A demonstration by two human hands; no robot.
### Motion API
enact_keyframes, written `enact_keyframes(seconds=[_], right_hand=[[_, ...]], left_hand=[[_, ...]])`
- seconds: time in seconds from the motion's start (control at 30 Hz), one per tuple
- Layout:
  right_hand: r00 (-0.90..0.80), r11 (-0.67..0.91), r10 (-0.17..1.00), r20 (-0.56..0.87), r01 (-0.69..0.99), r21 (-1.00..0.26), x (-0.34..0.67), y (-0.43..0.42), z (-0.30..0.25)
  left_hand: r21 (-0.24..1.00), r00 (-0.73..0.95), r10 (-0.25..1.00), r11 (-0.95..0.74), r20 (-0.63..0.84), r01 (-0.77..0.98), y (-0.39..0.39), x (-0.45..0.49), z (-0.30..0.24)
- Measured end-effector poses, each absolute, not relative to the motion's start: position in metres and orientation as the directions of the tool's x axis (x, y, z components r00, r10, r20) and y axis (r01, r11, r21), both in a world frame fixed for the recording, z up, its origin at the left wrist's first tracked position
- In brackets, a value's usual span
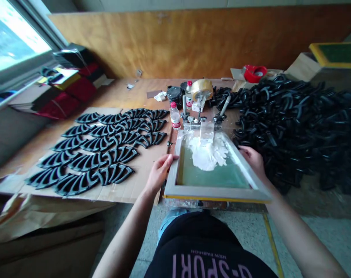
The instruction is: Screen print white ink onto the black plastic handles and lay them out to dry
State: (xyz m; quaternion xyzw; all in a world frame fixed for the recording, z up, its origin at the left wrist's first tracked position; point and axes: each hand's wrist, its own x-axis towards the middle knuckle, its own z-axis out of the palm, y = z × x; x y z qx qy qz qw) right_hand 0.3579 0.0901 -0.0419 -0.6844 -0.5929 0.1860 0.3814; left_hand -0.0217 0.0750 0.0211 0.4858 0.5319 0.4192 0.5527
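A screen printing frame with pale borders and a green mesh lies before me, its near edge toward my body. Thick white paste is heaped on the far half of the mesh, under a squeegee blade held in a metal clamp. My left hand is closed on the frame's left side, thumb against the border. At the right side my right hand has its fingers bent in to the border; their tips are partly hidden. What lies beneath the frame is hidden.
Rows of curved black parts lie on cardboard at left. A large pile of black parts fills the right. Behind the frame stand red-capped bottles, a tape roll and a red tape dispenser.
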Motion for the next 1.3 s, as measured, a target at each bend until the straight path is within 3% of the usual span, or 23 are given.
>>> enact_keyframes(seconds=[0.07,0.13,0.2,0.27,0.4,0.53,0.67,0.77,0.87,0.97,1.07,1.3], right_hand=[[0.188,0.082,0.931,0.314,0.73,-0.678,0.338,0.104,-0.027],[0.038,0.203,0.906,0.421,0.835,-0.511,0.307,0.123,-0.011],[-0.146,0.287,0.908,0.394,0.901,-0.327,0.276,0.141,0.0],[-0.276,0.334,0.928,0.251,0.915,-0.227,0.254,0.151,0.003],[-0.362,0.36,0.932,0.026,0.916,-0.174,0.238,0.133,-0.015],[-0.556,0.554,0.83,0.03,0.819,-0.148,0.244,0.082,-0.029],[-0.71,0.69,0.704,0.004,0.683,-0.238,0.255,0.061,-0.018],[-0.679,0.657,0.733,0.028,0.698,-0.285,0.256,0.073,-0.012],[-0.602,0.609,0.791,0.111,0.756,-0.241,0.252,0.078,-0.021],[-0.649,0.657,0.752,0.115,0.728,-0.194,0.251,0.066,-0.033],[-0.657,0.659,0.747,0.102,0.709,-0.251,0.25,0.063,-0.03],[-0.252,0.335,0.938,0.237,0.834,-0.438,0.259,0.153,0.026]], left_hand=[[0.954,0.117,0.948,0.286,-0.295,0.085,0.058,-0.023,-0.016],[0.943,0.099,0.941,0.312,-0.324,0.117,0.05,-0.02,-0.052],[0.941,0.048,0.948,0.304,-0.314,0.15,0.049,-0.015,-0.081],[0.938,0.015,0.95,0.305,-0.312,0.164,0.052,-0.011,-0.098],[0.92,-0.008,0.941,0.332,-0.338,0.207,0.054,-0.012,-0.104],[0.904,-0.059,0.935,0.354,-0.35,0.239,0.051,-0.015,-0.101],[0.912,-0.054,0.939,0.344,-0.341,0.226,0.051,-0.014,-0.101],[0.917,-0.058,0.939,0.342,-0.338,0.205,0.052,-0.013,-0.102],[0.924,-0.042,0.938,0.347,-0.345,0.163,0.053,-0.012,-0.101],[0.927,-0.013,0.938,0.345,-0.347,0.149,0.054,-0.013,-0.1],[0.926,-0.014,0.936,0.349,-0.351,0.144,0.053,-0.012,-0.095],[0.938,0.031,0.939,0.342,-0.344,0.059,0.052,-0.016,-0.021]])
